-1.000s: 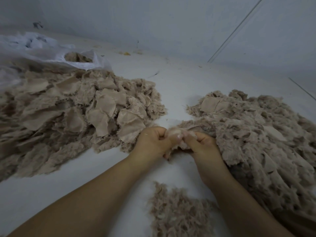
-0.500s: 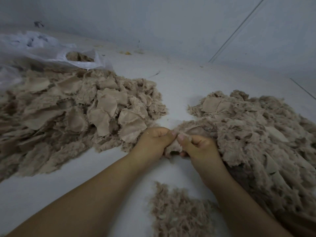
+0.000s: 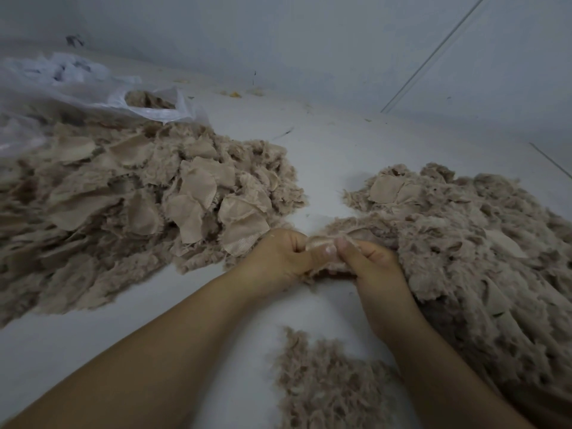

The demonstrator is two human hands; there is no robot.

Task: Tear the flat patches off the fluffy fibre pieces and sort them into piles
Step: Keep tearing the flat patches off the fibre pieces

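Note:
Both hands meet at the middle of the white surface, pinching one beige fluffy fibre piece [image 3: 325, 243] between thumbs and fingers. My left hand [image 3: 278, 258] grips its left side, my right hand [image 3: 374, 267] its right side. A large pile of fluffy pieces with flat patches [image 3: 130, 205] lies at the left. Another big fluffy pile [image 3: 483, 252] lies at the right, touching my right hand. A small fluffy heap [image 3: 328, 382] sits near the front edge between my forearms.
A clear plastic bag [image 3: 93, 94] holding more fibre lies at the back left. A grey wall [image 3: 309, 41] rises behind the white surface [image 3: 325, 150]. Small scraps [image 3: 235, 93] lie by the wall.
My hands have stayed in the same place; the thumbs have shifted on the held piece, and more of its flat side shows between them.

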